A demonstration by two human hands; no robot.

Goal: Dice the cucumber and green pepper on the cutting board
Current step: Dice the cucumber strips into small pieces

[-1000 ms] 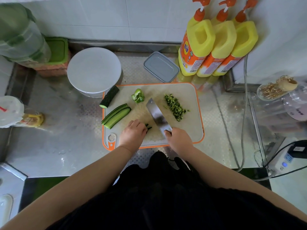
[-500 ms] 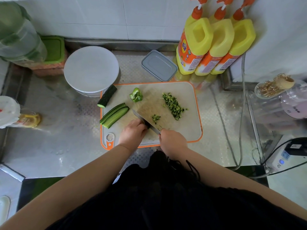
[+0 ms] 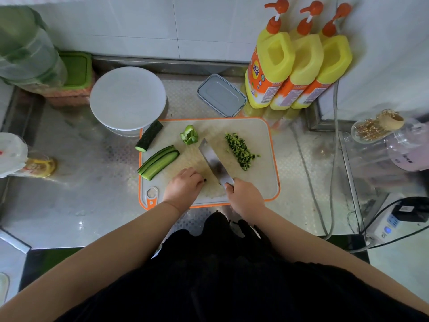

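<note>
Right hand [image 3: 245,197] gripped the cleaver [image 3: 214,162] handle at frame center; left hand [image 3: 184,188] curled, pinning a cucumber stub [image 3: 205,180] on the cutting board [image 3: 262,182]. Stub was likely wet, slippery, firm: hold with tucked fingertips. Cucumber strips [image 3: 159,161] and green pepper [image 3: 189,135] lay upper left.

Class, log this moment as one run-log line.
right hand: holds knife | left hand: on cucumber bit | diced pile: right of blade | pepper: uncut
</note>
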